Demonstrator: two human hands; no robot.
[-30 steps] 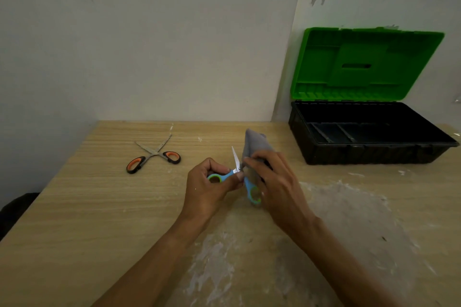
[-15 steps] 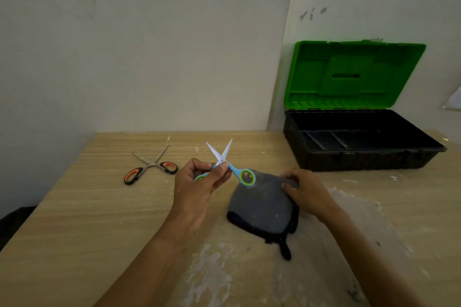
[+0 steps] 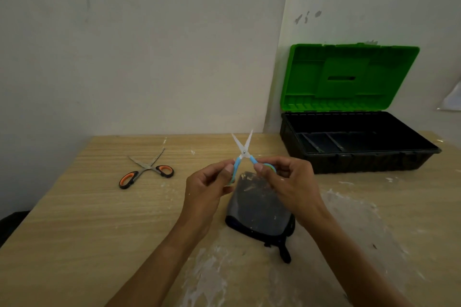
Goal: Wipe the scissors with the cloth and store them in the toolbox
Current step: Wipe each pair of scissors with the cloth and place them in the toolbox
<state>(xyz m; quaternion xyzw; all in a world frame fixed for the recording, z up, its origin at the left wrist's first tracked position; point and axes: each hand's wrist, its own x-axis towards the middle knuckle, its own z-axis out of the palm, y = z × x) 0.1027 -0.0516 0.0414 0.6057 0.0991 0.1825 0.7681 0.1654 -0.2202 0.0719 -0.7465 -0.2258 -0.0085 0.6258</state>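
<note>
1. Your left hand (image 3: 209,187) and right hand (image 3: 289,182) each pinch one handle of the blue scissors (image 3: 243,152), blades spread, above the cloth (image 3: 257,209).
2. The toolbox (image 3: 359,157) sits open at back right.
3. Orange scissors (image 3: 147,171) lie spread on the table (image 3: 74,219), left.

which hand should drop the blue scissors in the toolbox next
Right. The right hand pinches one handle of the blue scissors and is nearer the open toolbox, off to its right; the left hand holds the other handle, farther away.
</note>
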